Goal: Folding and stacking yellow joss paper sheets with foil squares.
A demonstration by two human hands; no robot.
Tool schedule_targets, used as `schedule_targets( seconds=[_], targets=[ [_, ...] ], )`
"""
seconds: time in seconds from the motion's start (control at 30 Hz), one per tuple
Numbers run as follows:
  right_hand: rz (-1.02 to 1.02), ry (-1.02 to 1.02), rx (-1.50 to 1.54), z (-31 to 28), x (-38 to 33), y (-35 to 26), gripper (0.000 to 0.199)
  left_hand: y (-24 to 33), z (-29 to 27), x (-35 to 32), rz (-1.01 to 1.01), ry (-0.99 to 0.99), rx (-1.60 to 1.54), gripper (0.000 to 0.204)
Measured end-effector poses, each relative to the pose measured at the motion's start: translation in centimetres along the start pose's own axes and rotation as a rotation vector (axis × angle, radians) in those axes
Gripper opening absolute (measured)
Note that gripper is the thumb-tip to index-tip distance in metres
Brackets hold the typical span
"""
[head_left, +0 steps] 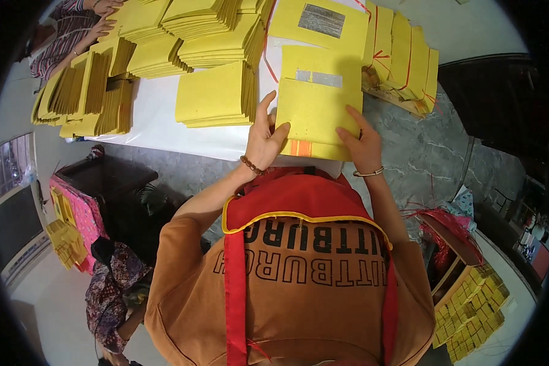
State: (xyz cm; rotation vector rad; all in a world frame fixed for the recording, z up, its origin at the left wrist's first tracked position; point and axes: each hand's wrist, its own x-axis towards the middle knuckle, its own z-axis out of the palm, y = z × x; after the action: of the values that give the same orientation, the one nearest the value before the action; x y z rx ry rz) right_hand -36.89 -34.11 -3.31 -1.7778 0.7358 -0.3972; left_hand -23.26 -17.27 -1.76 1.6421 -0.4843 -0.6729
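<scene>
A yellow paper sheet (316,110) with a small silver foil patch (319,78) lies on top of a low pile at the near edge of the white table (158,116). An orange stripe (300,148) shows at the pile's front edge. My left hand (263,137) grips the sheet's left edge, thumb on top and fingers along the side. My right hand (361,143) lies on the sheet's lower right corner with its fingers spread and the forefinger pointing up the paper. Both wrists wear bracelets.
Several stacks of yellow paper (216,94) fill the table's left and far side. Bundles tied with red string (402,55) stand on the right. Another person's hands (100,24) work at the far left. A seated person (113,287) is at lower left, a crate of small yellow bundles (473,305) at lower right.
</scene>
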Motion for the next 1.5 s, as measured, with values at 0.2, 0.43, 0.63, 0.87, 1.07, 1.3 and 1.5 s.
schedule_targets(
  seconds=[0.2, 0.43, 0.63, 0.87, 1.07, 1.3, 1.5],
  targets=[
    [-0.042, 0.004, -0.228, 0.0, 0.1, -0.4, 0.046, -0.3, -0.2, 0.3, -0.025, -0.036, 0.143, 0.061],
    [0.002, 0.036, -0.110, 0.2, 0.0, -0.1, 0.045, 1.1, -0.3, 0.4, 0.131, 0.025, 0.375, 0.058],
    [0.067, 0.026, -0.173, 0.2, 0.1, -0.5, 0.045, 3.5, 2.3, 1.6, 0.742, -0.174, 0.895, 0.049],
    [-0.060, 0.101, -0.392, -0.1, -1.2, -1.5, 0.049, 0.0, 3.5, 3.6, 0.739, -0.276, 1.155, 0.057],
    [-0.498, -0.105, -0.896, -0.2, -4.9, 0.6, 0.057, -0.1, 3.2, 3.6, 0.785, -0.246, 1.172, 0.059],
    [-0.384, -0.278, -0.390, -1.2, -4.1, 2.0, 0.058, 0.5, 2.7, 2.9, 0.872, -0.396, 1.100, 0.064],
    [-0.069, 0.006, 0.317, -2.8, -2.0, 0.3, 0.054, 0.7, 4.0, 1.7, 1.047, -0.216, 1.446, 0.047]
  ],
)
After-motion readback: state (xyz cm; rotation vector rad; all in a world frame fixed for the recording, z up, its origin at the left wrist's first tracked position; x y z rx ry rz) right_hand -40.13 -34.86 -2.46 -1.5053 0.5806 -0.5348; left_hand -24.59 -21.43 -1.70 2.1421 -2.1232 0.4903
